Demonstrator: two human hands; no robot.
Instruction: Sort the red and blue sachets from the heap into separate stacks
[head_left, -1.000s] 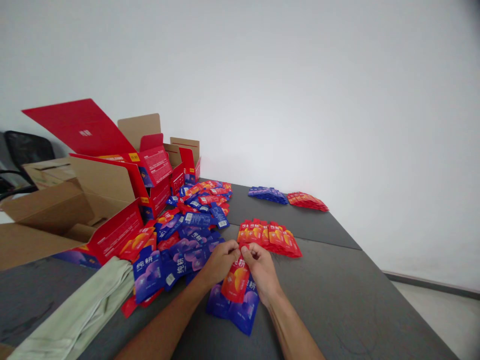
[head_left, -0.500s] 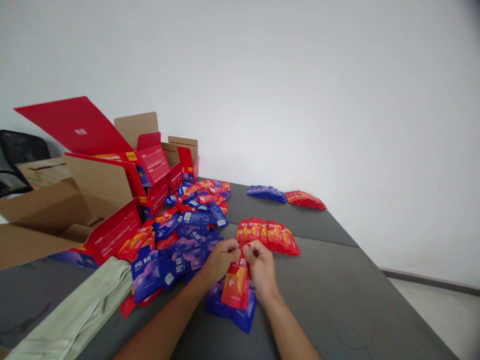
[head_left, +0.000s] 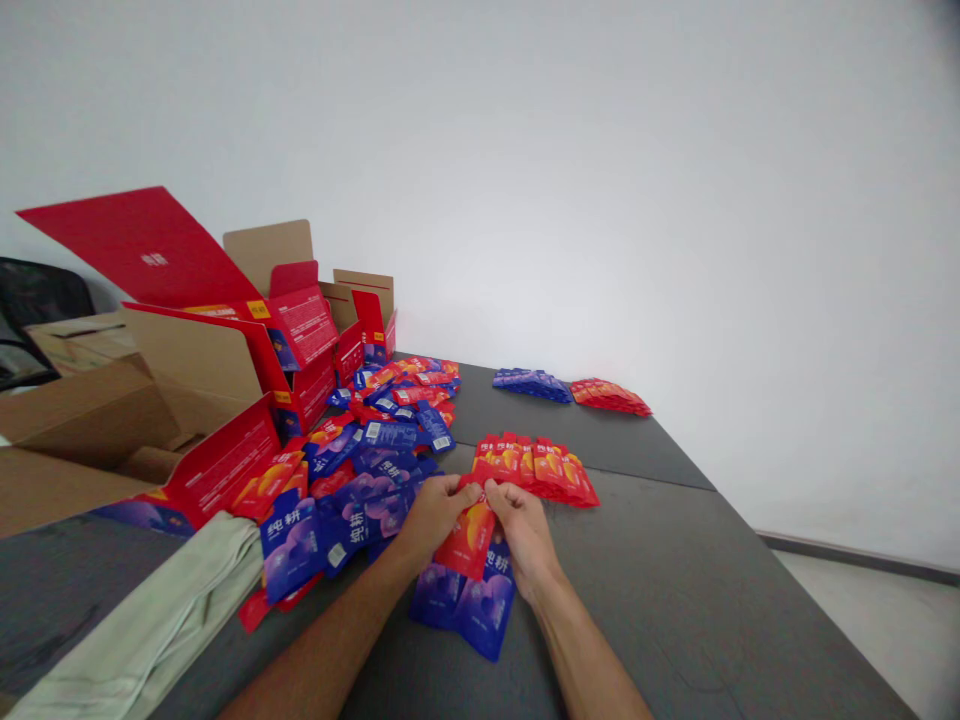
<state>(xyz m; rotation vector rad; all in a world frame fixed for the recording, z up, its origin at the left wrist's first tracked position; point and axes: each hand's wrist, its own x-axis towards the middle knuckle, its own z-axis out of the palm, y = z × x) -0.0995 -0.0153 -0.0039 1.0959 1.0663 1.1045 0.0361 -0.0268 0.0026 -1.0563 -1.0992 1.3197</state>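
A red pouch (head_left: 466, 545) with an orange fruit print is pinched near its top by both hands. My left hand (head_left: 435, 518) grips its upper left corner, and my right hand (head_left: 523, 528) has the upper right, the thumbs close together. Under it lie blue pouches (head_left: 480, 612) with a purple fruit print, partly covered by the red one. Just beyond my fingers rests an overlapping row of red pouches (head_left: 551, 468). To the left of my left hand spreads a loose heap of mixed blue and red pouches (head_left: 375, 495).
Open red cardboard boxes (head_left: 225, 460) stand along the left, flaps up. A pale green cloth (head_left: 161, 620) lies in front of them. At the far edge of the dark table (head_left: 660, 580) are a blue pouch row (head_left: 531, 385) and a red one (head_left: 611, 396), near the wall.
The held red pouch has moved up, away from me, towards the red row, showing more of the blue pouches beneath. Both hands keep hold of it, thumbs now laid further over its top.
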